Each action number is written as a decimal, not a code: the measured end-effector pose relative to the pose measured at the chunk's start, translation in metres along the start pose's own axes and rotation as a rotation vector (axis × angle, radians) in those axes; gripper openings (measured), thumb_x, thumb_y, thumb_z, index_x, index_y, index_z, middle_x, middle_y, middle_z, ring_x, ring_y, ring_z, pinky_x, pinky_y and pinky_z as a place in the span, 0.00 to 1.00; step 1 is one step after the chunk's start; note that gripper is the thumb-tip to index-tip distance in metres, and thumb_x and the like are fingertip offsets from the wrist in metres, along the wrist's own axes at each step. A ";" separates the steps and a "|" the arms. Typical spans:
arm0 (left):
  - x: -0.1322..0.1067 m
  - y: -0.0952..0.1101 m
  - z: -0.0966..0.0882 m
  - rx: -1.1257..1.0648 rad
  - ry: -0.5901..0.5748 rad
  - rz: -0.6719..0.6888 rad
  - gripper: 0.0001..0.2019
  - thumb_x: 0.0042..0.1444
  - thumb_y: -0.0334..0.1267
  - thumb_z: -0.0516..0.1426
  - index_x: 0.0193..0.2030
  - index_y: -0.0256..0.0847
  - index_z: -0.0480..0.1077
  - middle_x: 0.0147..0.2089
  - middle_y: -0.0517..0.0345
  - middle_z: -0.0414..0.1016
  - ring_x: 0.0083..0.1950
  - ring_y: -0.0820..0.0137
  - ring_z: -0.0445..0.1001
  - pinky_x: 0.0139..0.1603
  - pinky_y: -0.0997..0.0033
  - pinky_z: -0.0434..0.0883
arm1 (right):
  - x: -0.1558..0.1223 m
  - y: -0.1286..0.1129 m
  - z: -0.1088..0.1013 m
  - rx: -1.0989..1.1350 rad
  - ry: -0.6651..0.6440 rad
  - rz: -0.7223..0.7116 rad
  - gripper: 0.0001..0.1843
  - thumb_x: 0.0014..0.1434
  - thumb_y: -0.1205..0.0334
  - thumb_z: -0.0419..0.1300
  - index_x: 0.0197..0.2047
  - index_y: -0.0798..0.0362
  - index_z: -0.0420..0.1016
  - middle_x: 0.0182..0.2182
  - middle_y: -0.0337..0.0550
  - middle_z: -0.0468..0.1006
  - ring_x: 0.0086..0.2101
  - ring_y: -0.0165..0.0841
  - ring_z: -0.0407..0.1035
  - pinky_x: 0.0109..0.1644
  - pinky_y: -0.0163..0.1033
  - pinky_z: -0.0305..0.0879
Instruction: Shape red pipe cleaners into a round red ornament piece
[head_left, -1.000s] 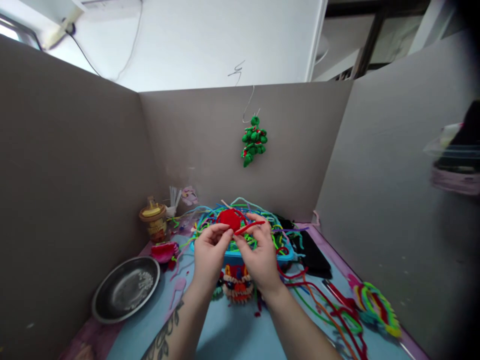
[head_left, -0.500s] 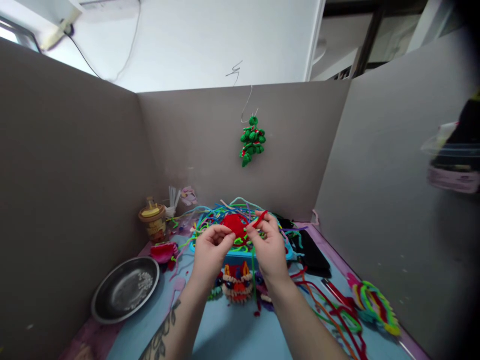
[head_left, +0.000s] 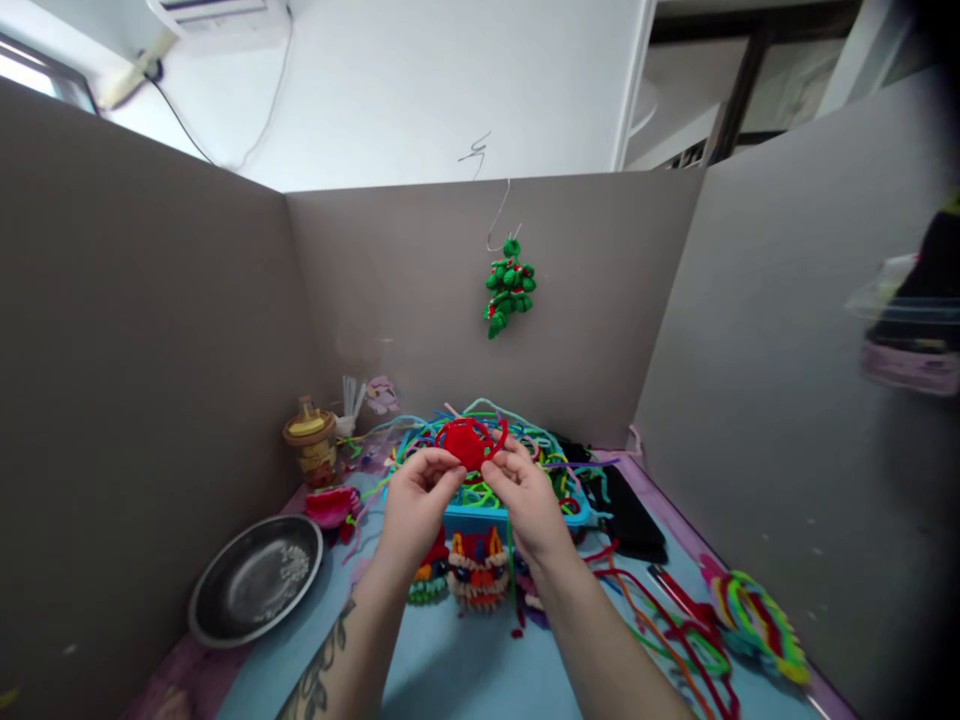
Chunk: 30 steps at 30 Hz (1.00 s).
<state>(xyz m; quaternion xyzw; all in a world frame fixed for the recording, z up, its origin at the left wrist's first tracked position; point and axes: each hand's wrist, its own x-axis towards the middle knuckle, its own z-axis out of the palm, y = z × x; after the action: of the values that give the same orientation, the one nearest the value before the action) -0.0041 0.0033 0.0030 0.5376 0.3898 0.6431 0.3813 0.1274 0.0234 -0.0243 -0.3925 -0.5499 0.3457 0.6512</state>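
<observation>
My left hand (head_left: 415, 500) and my right hand (head_left: 525, 495) are raised together over the blue tray (head_left: 480, 518). Both pinch a small round red pipe-cleaner piece (head_left: 461, 440). A loose red pipe-cleaner end (head_left: 498, 437) curves round its right side from my right fingers. Below my hands, on the blue table top (head_left: 457, 660), stands a red and orange pipe-cleaner figure (head_left: 476, 570). The tray holds a heap of coloured pipe cleaners (head_left: 525, 450).
A metal bowl (head_left: 255, 580) with small white beads sits at the left. A yellow-lidded jar (head_left: 309, 450) and a pink flower piece (head_left: 330, 503) lie behind it. Loose pipe cleaners (head_left: 660, 625) and a coiled multicolour piece (head_left: 754, 615) lie at the right. A green ornament (head_left: 508, 285) hangs on the grey back partition.
My right hand has brought the loose red end from sticking out to the right up and round the red piece. Both hands stay together over the tray.
</observation>
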 end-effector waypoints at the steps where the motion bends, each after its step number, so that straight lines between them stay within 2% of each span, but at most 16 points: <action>1: 0.000 0.000 -0.001 0.012 -0.014 0.010 0.07 0.42 0.36 0.63 0.27 0.38 0.70 0.24 0.62 0.71 0.27 0.74 0.68 0.30 0.76 0.65 | 0.000 -0.001 0.001 0.034 -0.020 0.007 0.11 0.50 0.54 0.61 0.26 0.54 0.76 0.48 0.51 0.70 0.52 0.41 0.62 0.54 0.47 0.59; 6: 0.000 -0.003 -0.004 0.010 -0.076 0.038 0.06 0.44 0.34 0.62 0.28 0.38 0.68 0.26 0.63 0.70 0.27 0.75 0.68 0.30 0.77 0.64 | -0.003 -0.002 0.004 0.054 -0.112 0.032 0.12 0.53 0.53 0.59 0.27 0.53 0.74 0.52 0.49 0.68 0.56 0.39 0.58 0.57 0.44 0.55; 8: 0.000 -0.004 -0.003 -0.019 -0.084 0.032 0.08 0.45 0.34 0.62 0.30 0.39 0.66 0.25 0.65 0.69 0.26 0.76 0.67 0.29 0.78 0.63 | -0.004 0.001 0.004 0.019 -0.095 0.021 0.12 0.53 0.53 0.58 0.26 0.53 0.72 0.55 0.49 0.64 0.58 0.39 0.55 0.58 0.44 0.53; 12: 0.000 -0.003 -0.001 -0.096 -0.108 -0.017 0.14 0.46 0.34 0.61 0.36 0.43 0.59 0.21 0.70 0.66 0.22 0.78 0.64 0.24 0.80 0.59 | -0.004 0.004 0.003 -0.048 -0.008 -0.037 0.11 0.54 0.56 0.56 0.25 0.53 0.68 0.60 0.48 0.56 0.57 0.40 0.55 0.58 0.45 0.51; 17: 0.001 -0.002 -0.002 -0.114 -0.062 -0.018 0.15 0.48 0.37 0.60 0.36 0.44 0.55 0.20 0.74 0.60 0.18 0.81 0.58 0.20 0.82 0.54 | -0.004 -0.004 0.001 -0.188 0.020 -0.110 0.09 0.53 0.58 0.58 0.24 0.52 0.68 0.56 0.47 0.61 0.57 0.41 0.54 0.59 0.47 0.47; 22: 0.004 -0.002 -0.006 -0.111 -0.053 -0.053 0.16 0.47 0.39 0.60 0.35 0.44 0.55 0.19 0.74 0.61 0.17 0.82 0.56 0.20 0.82 0.51 | -0.003 -0.003 -0.001 -0.127 0.110 -0.119 0.07 0.53 0.58 0.58 0.28 0.52 0.70 0.47 0.47 0.67 0.51 0.40 0.61 0.55 0.46 0.54; 25: 0.005 -0.002 -0.008 -0.117 -0.081 -0.063 0.16 0.48 0.38 0.60 0.36 0.44 0.54 0.21 0.73 0.63 0.18 0.82 0.56 0.21 0.83 0.52 | 0.000 0.002 -0.003 -0.061 0.148 -0.122 0.09 0.53 0.56 0.58 0.34 0.52 0.71 0.46 0.47 0.68 0.49 0.39 0.63 0.52 0.45 0.59; 27: 0.004 -0.002 -0.009 -0.118 -0.107 -0.061 0.16 0.48 0.37 0.60 0.37 0.44 0.54 0.21 0.73 0.63 0.19 0.82 0.57 0.22 0.82 0.52 | 0.002 0.003 -0.005 -0.051 0.129 -0.107 0.10 0.53 0.55 0.58 0.36 0.52 0.72 0.48 0.48 0.67 0.49 0.40 0.63 0.51 0.45 0.59; 30: 0.004 -0.002 -0.010 -0.108 -0.134 -0.065 0.16 0.48 0.37 0.60 0.37 0.44 0.54 0.21 0.72 0.64 0.21 0.81 0.58 0.24 0.82 0.53 | 0.004 0.002 -0.009 -0.043 0.046 -0.081 0.11 0.54 0.54 0.58 0.33 0.53 0.74 0.51 0.50 0.64 0.53 0.41 0.61 0.54 0.46 0.57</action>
<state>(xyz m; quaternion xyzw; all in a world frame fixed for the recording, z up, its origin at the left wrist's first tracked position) -0.0141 0.0062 0.0018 0.5454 0.3453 0.6130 0.4555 0.1370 0.0265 -0.0251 -0.3919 -0.5575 0.2980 0.6684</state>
